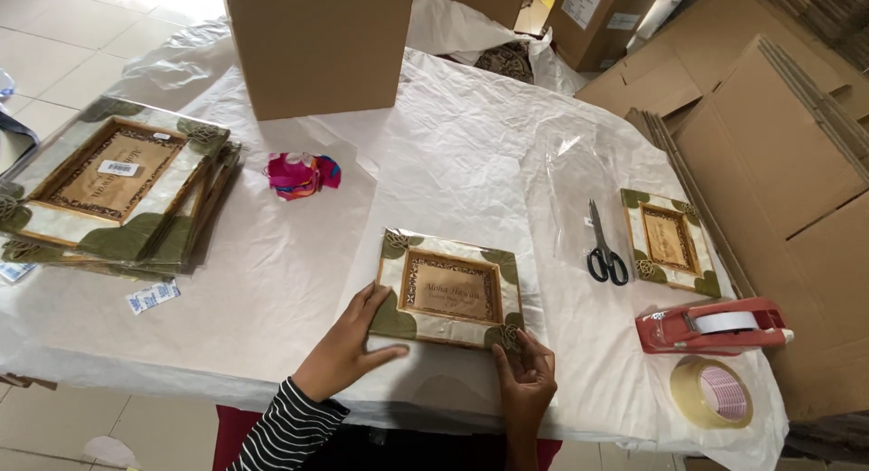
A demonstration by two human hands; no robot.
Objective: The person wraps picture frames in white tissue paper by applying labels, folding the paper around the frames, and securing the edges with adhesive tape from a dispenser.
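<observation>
Frame (450, 288) lies at near edge of surface (272, 281), centre. Frame stack (113, 195) far left. Box (319, 44) behind. Scissors (605, 247), small frame (670, 240) right; dispenser (711, 325), tape roll (712, 392) nearer right.

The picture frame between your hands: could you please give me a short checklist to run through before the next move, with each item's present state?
1. Picture frame lies flat on the white paper: ok.
2. Left hand on its near left corner: ok.
3. Right hand at its near right corner: ok.
4. Scissors lying apart from both hands: ok.
5. Red tape dispenser loaded with tape: ok.
6. Frame free of damage: cannot tell.
</observation>
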